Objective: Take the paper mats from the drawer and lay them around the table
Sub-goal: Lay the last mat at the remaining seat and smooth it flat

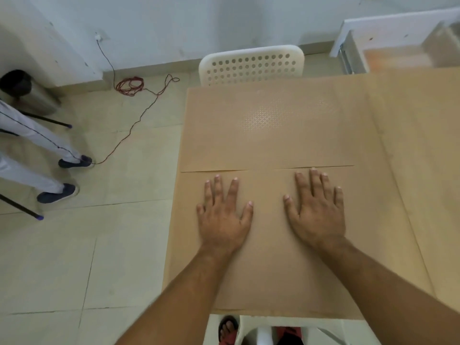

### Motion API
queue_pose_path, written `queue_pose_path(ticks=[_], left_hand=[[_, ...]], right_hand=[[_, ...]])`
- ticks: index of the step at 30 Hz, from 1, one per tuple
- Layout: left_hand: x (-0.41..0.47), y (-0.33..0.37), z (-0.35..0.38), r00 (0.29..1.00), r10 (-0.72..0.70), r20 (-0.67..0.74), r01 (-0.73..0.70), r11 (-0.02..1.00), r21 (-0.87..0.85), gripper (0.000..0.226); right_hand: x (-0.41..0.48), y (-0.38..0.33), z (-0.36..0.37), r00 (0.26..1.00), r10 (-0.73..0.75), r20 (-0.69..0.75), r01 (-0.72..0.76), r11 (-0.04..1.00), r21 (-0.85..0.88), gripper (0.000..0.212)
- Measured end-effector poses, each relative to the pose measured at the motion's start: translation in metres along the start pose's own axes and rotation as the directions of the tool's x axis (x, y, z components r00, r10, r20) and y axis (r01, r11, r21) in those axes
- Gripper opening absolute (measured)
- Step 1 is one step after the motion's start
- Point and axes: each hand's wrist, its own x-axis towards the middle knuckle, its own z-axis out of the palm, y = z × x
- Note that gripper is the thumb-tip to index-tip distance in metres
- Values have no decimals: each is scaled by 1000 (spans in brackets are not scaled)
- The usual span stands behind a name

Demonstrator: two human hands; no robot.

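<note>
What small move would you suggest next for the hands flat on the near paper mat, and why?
Probably slide both hands forward to press the seam down: the left hand and right hand lie flat on the near mat, and its seam with the far mat looks slightly lifted.

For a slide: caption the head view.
Flat on the near paper mat lie the left hand and right hand; a second mat lies beyond, before a white chair.

I see a white chair (251, 64) with round holes. A red cord (130, 86) lies in loops on the tile floor (74, 257). A dark bin (23, 92) stands near someone's legs (37, 135) in dark shoes (74, 162).
</note>
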Motion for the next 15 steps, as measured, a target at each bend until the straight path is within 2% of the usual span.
queue_pose_path(ticks=[7, 15], left_hand=[[-1, 1, 0, 1000, -4, -24, 5, 1000, 23, 72], [0, 5, -10, 999, 8, 43, -7, 1000, -24, 72]], right_hand=[[2, 49, -12, 989, 147, -3, -147, 989, 19, 81], [3, 54, -20, 989, 146, 22, -146, 989, -5, 88]])
